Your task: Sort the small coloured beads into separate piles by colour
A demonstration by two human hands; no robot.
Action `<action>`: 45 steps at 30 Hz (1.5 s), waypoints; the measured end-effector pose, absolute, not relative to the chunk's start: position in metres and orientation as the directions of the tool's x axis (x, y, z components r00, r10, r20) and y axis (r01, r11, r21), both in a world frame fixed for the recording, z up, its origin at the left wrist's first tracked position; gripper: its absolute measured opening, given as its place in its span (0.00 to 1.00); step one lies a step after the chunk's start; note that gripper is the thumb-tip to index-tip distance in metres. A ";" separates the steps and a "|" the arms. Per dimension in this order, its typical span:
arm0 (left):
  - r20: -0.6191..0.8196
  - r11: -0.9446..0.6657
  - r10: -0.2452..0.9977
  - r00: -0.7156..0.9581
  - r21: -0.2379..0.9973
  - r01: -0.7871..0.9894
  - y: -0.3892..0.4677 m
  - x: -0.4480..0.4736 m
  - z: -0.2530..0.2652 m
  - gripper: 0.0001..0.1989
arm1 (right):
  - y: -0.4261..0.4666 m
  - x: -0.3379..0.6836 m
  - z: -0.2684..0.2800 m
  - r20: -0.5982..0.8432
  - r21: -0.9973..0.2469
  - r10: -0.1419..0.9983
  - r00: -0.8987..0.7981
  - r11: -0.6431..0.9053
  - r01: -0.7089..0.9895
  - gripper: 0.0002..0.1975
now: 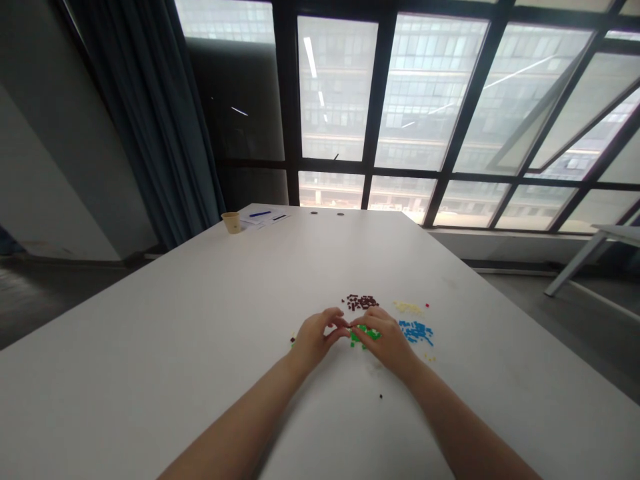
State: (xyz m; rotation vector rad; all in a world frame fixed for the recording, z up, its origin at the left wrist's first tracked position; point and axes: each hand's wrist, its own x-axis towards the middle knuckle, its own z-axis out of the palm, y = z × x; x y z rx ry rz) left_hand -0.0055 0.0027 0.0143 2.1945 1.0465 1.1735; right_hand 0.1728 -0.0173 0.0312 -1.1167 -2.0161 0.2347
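Observation:
My left hand [320, 333] and my right hand [383, 335] meet above the white table, fingertips pinched together. Between them shows a sliver of a small dark brown piece, like a tiny building brick; most of it is hidden by the fingers. Under my right hand lies a pile of green bricks [357, 337], partly covered. Just beyond the hands is a heap of dark brown bricks [361, 303]. Blue bricks [416, 331] are spread to the right of my right hand, with pale yellow bricks [407, 307] behind them. A few small pieces [293, 339] lie left of my left hand.
A single red piece [427, 305] and a black piece [381, 397] lie apart on the white table [200, 320]. At the far left corner stand a paper cup [231, 223] and papers with pens [260, 214]. Windows and a curtain [155, 120] are behind.

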 end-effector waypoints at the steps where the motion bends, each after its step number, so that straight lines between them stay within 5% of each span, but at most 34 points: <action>1: 0.490 -0.604 0.797 0.353 0.658 0.450 0.005 -0.009 0.018 0.13 | -0.012 0.174 0.030 0.556 -0.491 0.784 -0.276 0.578 0.652 0.05; 5: 0.382 -0.453 0.888 0.255 0.637 0.623 0.028 -0.039 0.030 0.11 | 0.018 0.181 0.025 0.491 -0.429 0.851 -0.186 0.422 0.799 0.07; 10: 0.018 -0.151 0.983 0.182 0.636 0.757 0.059 -0.081 0.016 0.08 | 0.052 0.171 0.010 0.351 -0.298 0.927 -0.130 0.242 0.924 0.09; 18: -0.141 -0.106 0.958 0.249 0.633 0.767 0.063 -0.091 0.001 0.11 | 0.068 0.146 -0.002 0.230 -0.206 0.970 -0.073 0.122 0.971 0.11; 28: -0.331 0.012 0.913 0.239 0.607 0.794 0.058 -0.096 0.013 0.11 | 0.043 0.205 0.032 0.467 -0.468 0.882 0.071 0.178 0.865 0.15; 32: -0.379 0.014 0.884 0.274 0.607 0.794 0.056 -0.095 0.012 0.08 | 0.022 0.227 0.014 0.420 -0.572 0.887 0.193 0.094 0.815 0.18; 38: -0.341 -0.034 0.898 0.279 0.578 0.816 0.054 -0.090 0.014 0.03 | 0.021 0.196 0.007 0.337 -0.250 0.916 -0.217 0.309 0.918 0.17; 45: -0.317 -0.052 0.903 0.290 0.589 0.806 0.051 -0.091 0.014 0.06 | 0.042 0.154 0.015 0.127 -0.088 0.958 -0.258 0.270 0.959 0.18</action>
